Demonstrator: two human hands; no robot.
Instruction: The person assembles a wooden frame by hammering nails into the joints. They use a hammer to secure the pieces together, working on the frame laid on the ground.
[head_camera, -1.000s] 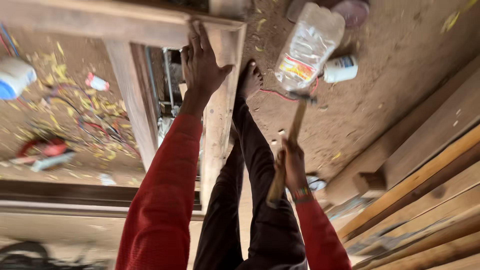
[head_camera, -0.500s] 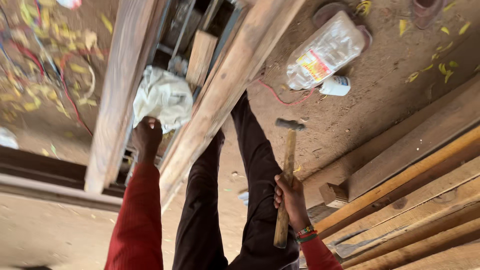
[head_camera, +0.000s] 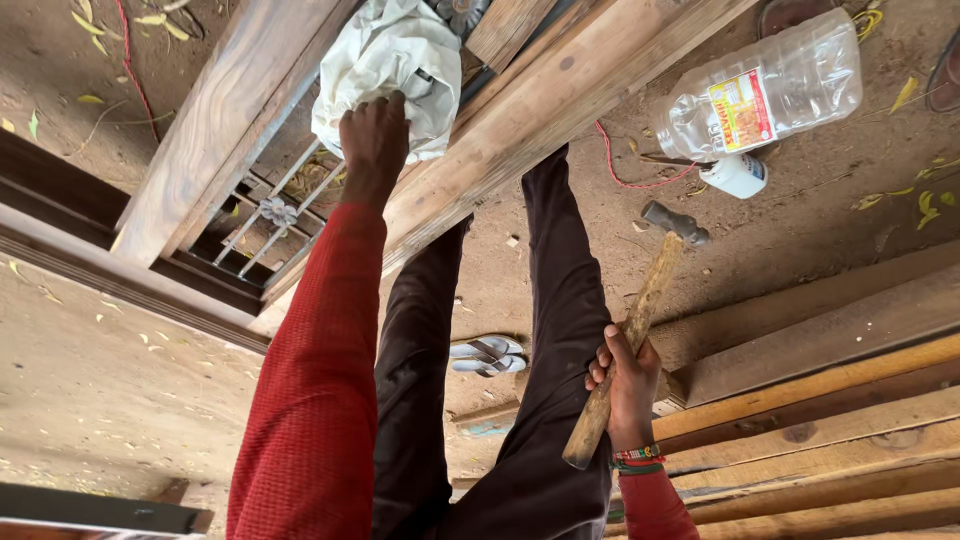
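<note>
Timber fills the upper left of the frame: a pale, rough wooden beam (head_camera: 215, 120) slants down across a white metal grille (head_camera: 268, 215) set in a dark frame. Right of it, at upper centre, the left hand (head_camera: 373, 140) reaches out on a red sleeve and its fingers rest against a crumpled white plastic bag (head_camera: 385, 55) (what the bag holds cannot be told), which lies on a second, broader wooden plank (head_camera: 520, 130). Below centre, a pair of pale flip-flop sandals (head_camera: 487, 355) lies on the dirt between the dark trouser legs. Lower right of centre, the right hand (head_camera: 628, 385) is wrapped tight around the wooden-handled hammer (head_camera: 640, 320), its dark steel head up. At upper right lies a clear plastic jug (head_camera: 765, 90) on its side, looking empty, with a small white bottle (head_camera: 738, 175) touching it. Stacked planks (head_camera: 830, 420) fill the lower right.
</note>
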